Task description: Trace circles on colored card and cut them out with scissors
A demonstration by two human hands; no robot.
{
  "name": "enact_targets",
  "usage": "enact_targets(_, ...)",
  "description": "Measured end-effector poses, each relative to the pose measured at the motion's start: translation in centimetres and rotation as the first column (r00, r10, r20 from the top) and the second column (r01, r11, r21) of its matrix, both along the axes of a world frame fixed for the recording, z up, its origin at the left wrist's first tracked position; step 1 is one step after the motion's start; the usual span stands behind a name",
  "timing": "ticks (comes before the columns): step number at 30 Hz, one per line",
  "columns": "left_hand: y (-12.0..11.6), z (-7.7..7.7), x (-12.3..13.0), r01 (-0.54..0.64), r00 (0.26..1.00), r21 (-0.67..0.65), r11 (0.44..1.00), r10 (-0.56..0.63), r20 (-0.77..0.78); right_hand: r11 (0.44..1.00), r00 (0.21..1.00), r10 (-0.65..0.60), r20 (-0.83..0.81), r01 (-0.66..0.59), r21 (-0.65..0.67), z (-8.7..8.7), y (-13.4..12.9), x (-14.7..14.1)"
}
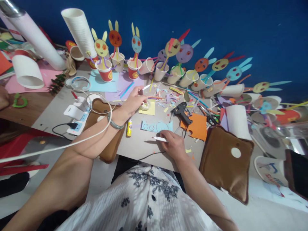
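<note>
My right hand (174,144) is closed around a white pen (160,139), its tip pointing left. Just above that hand lies a light blue paper strip (147,125) with circles drawn on it. My left hand (135,102) reaches farther back, its thumb and forefinger pinched around something small and dark that I cannot make out. Right beside its fingertips, a roll of clear tape (145,105) rests on a yellow paper square (150,111). A yellow glue stick (129,128) lies between my left forearm and the blue strip.
A black glue gun (182,113) lies by orange paper (201,123) and scissors (212,119). Rabbit-faced paper cups (104,72) line the back. A power strip (77,125) and white cable are at left; brown pouches (227,160) flank the work area. Paper scraps (169,97) are scattered behind.
</note>
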State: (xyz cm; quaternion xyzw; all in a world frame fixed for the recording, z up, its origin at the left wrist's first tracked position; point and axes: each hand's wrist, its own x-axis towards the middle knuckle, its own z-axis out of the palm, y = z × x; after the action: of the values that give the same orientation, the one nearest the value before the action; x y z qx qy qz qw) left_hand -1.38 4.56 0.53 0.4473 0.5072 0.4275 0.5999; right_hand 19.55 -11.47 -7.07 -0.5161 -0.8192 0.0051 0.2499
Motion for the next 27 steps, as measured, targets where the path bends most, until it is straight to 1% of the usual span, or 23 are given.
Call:
enact_targets(8,-0.22,-0.11,-0.14,0.034,0.998,-0.021,0.999,-0.035,-0.047,1.000,1.000,0.004,-0.007,-0.005,-0.027,-0.01,0.06,0.18)
enact_targets(15,-0.10,-0.41,-0.32,0.048,0.996,-0.006,0.999,-0.049,-0.081,1.000,1.000,0.016,-0.027,-0.016,-0.006,-0.04,0.13,0.21)
enact_targets(22,-0.18,-0.40,-0.30,0.058,0.993,0.007,0.998,-0.057,-0.099,0.999,0.999,0.010,-0.043,-0.012,-0.038,-0.03,0.16,0.24)
enact_targets(27,-0.18,-0.71,-0.40,0.061,0.992,0.030,0.998,-0.057,-0.114,0.999,0.999,0.006,-0.044,-0.007,-0.033,-0.09,0.16,0.28)
